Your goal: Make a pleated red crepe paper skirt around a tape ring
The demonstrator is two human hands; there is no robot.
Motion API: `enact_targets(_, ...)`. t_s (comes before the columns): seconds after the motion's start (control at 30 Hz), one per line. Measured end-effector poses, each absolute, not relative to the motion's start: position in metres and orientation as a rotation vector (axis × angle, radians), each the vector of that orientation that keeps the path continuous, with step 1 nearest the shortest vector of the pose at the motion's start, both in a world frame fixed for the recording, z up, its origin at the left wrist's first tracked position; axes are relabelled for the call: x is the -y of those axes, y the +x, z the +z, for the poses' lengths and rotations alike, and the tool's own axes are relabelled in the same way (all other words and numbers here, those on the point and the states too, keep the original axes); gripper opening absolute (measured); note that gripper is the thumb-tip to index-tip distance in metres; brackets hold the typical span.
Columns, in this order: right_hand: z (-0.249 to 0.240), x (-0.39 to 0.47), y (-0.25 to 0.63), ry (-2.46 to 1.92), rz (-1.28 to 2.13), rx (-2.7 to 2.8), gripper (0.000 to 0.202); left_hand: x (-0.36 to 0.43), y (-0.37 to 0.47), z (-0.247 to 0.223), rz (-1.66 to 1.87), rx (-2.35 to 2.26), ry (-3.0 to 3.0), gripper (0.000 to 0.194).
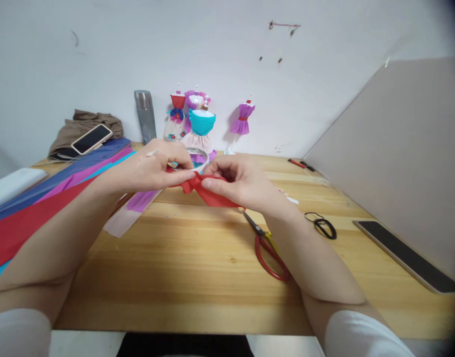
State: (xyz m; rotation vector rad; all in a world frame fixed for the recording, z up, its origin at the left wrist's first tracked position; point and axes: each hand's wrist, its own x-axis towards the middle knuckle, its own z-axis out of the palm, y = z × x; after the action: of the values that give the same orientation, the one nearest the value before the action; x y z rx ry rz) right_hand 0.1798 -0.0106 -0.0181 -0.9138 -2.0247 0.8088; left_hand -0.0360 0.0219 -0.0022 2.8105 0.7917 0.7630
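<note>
"How did the hands stand?"

"The left hand pinched the red piece at its gathered part, thumb in front. The right hand gripped it just beside that, thumb over the front; some fingertips were hidden."

"And the piece itself?"

"Held up between both hands, its long axis running mostly sideways. The crumpled part lay between the thumbs, nearly equally close to either hand, and the broader, flatter part slanted down beneath the right one."

"What was around them?"

"The scissors lay near the right forearm, tips toward the red piece. Behind the hands was the tape. Pink-and-purple strips lay beneath the left side, and a red sheet was beyond the left forearm."

"The surface?"

"A wooden table. Small dresses and a flask stood near the wall."
</note>
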Motion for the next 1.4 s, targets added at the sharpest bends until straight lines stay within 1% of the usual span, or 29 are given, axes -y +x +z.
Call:
enact_targets(0.1, -0.015, 0.011, 0.182, -0.885, 0.947, 2.066, 0.031, -0.024, -0.037, -0.003, 0.797, -0.78, 2.789, 0.023)
enact_targets(0.17, -0.015, 0.009, 0.183, -0.888, 0.983, 2.058, 0.034, -0.025, -0.037, -0.002, 0.823, -0.759, 2.792, 0.023)
enact_targets(0.23, -0.018, 0.007, 0.182, -0.9, 0.901, 1.987, 0.029, -0.024, -0.036, -0.002, 0.824, -0.756, 2.814, 0.024)
enact_targets(0.33, -0.024, 0.006, 0.18, -0.881, 0.631, 1.845, 0.007, -0.021, -0.034, 0.001, 0.796, -0.746, 2.866, 0.026)
enact_targets(0.37, -0.026, 0.006, 0.179, -0.874, 0.565, 1.831, 0.003, -0.019, -0.034, 0.002, 0.787, -0.737, 2.885, 0.027)
enact_targets(0.43, -0.029, 0.006, 0.178, -0.868, 0.486, 1.868, 0.013, -0.015, -0.033, 0.004, 0.783, -0.715, 2.915, 0.028)
enact_targets(0.5, -0.032, 0.006, 0.177, -0.869, 0.441, 1.937, 0.015, -0.013, -0.032, 0.005, 0.761, -0.689, 2.937, 0.028)
enact_targets(0.7, -0.037, 0.004, 0.178, -0.859, 0.347, 2.049, 0.006, -0.018, -0.031, 0.0, 0.646, -0.6, 3.079, 0.031)
enact_targets(1.03, -0.034, 0.007, 0.176, -0.843, 0.349, 2.088, 0.007, -0.017, -0.032, 0.0, 0.551, -0.531, 3.065, 0.028)
enact_targets(1.23, -0.033, 0.008, 0.173, -0.856, 0.331, 2.049, 0.005, -0.021, -0.029, -0.005, 0.678, -0.545, 2.984, 0.029)
enact_targets(1.4, -0.037, 0.002, 0.173, -0.826, 0.251, 2.012, 0.007, -0.025, -0.026, -0.011, 0.766, -0.494, 2.937, 0.027)
